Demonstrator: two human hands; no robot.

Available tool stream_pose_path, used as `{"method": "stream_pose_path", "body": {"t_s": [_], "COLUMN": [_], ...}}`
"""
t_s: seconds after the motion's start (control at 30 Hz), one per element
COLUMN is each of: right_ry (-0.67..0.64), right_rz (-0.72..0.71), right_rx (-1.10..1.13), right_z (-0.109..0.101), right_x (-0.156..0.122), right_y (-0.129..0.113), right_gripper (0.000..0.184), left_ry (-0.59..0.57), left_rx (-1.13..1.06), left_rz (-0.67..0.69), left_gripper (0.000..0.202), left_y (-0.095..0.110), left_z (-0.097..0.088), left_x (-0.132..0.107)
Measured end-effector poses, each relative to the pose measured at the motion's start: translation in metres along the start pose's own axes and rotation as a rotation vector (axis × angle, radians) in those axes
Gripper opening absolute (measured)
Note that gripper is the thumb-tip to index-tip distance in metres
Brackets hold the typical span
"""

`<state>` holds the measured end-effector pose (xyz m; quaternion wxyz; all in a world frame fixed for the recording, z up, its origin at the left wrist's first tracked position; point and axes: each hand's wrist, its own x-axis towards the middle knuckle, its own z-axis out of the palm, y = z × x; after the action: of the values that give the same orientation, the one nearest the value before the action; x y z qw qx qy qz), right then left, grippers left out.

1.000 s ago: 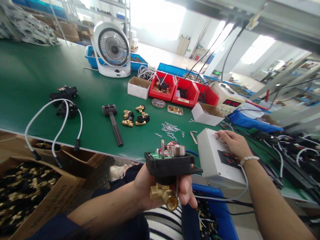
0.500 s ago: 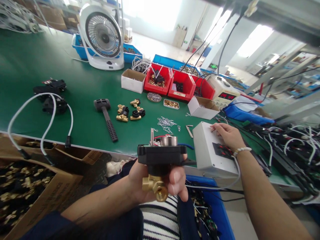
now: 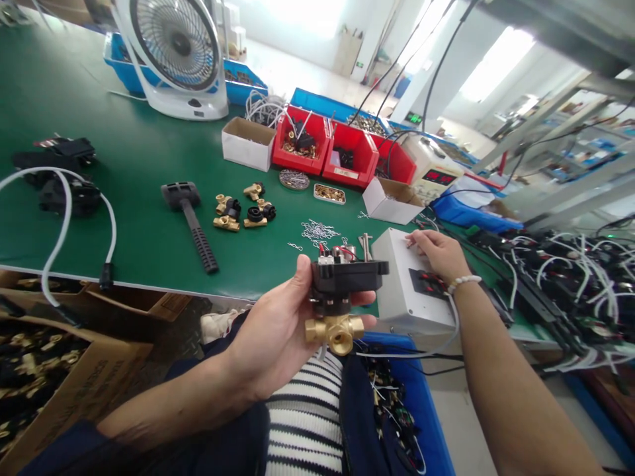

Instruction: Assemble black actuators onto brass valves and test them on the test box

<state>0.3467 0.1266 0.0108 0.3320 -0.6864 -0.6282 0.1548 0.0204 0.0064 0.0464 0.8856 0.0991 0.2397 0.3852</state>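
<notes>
My left hand [image 3: 278, 324] is closed around a motorised valve, its black actuator housing [image 3: 347, 276] on top and its brass valve body [image 3: 340, 332] below. Red wires, a metal pin and a small motor show on the housing's open upper side. My right hand [image 3: 436, 254] rests on the light grey control box [image 3: 397, 277], thumb and finger pinched at its upper left edge. Whatever small part they grip there is mostly hidden. Black and red terminals [image 3: 427, 283] sit on the box beside my wrist.
A black mallet [image 3: 191, 221], brass valve bodies [image 3: 228, 221] and a pile of wire clips [image 3: 317, 231] lie on the green table. Red bins [image 3: 350, 158], white cartons [image 3: 248, 145] and a fan [image 3: 181, 59] stand behind. Wired assemblies [image 3: 570, 284] crowd the right.
My left hand has turned the valve around and moved it slightly up and right; the pin now points up on the right side. My right hand remains at the box. The view has shifted.
</notes>
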Motion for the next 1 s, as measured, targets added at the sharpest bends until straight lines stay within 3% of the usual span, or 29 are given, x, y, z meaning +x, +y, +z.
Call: {"method": "stream_pose_path", "body": {"t_s": [0.23,0.43,0.5,0.57,0.67,0.8,0.87,0.97,1.0], "right_ry": [0.006,0.016,0.027,0.051,0.110,0.164,0.045,-0.455,-0.560], "right_rz": [-0.020,-0.015,0.004,0.030,0.063,0.032,-0.050,-0.325,-0.399], "right_rx": [0.034,0.031,0.016,-0.007,-0.055,-0.087,-0.042,0.082,0.086], "right_z": [0.001,0.003,0.004,0.000,-0.018,-0.048,-0.049,-0.019,-0.002], "right_x": [0.004,0.002,0.003,0.004,0.003,-0.029,-0.063,-0.123,-0.141], "right_y": [0.006,0.006,0.006,0.006,0.004,-0.019,-0.040,-0.060,-0.060], "right_gripper": [0.056,0.047,0.039,0.030,0.018,0.017,0.021,0.018,0.017], "left_ry": [-0.126,-0.229,-0.201,-0.161,-0.110,-0.089,-0.083,-0.066,-0.066], "left_rx": [-0.025,-0.004,0.037,0.081,0.168,0.286,0.305,0.310,0.311], "left_rz": [-0.030,-0.034,0.037,0.198,0.406,0.386,0.337,0.301,0.302], "left_gripper": [0.063,0.045,0.040,0.034,0.046,0.050,0.048,0.050,0.051], "left_y": [-0.001,-0.002,-0.003,-0.004,-0.003,0.000,0.000,-0.001,-0.001], "left_z": [-0.006,-0.009,-0.008,-0.008,-0.009,-0.009,-0.008,-0.007,-0.007], "left_x": [0.000,0.000,-0.001,-0.002,-0.002,-0.002,-0.001,0.000,0.000]}}
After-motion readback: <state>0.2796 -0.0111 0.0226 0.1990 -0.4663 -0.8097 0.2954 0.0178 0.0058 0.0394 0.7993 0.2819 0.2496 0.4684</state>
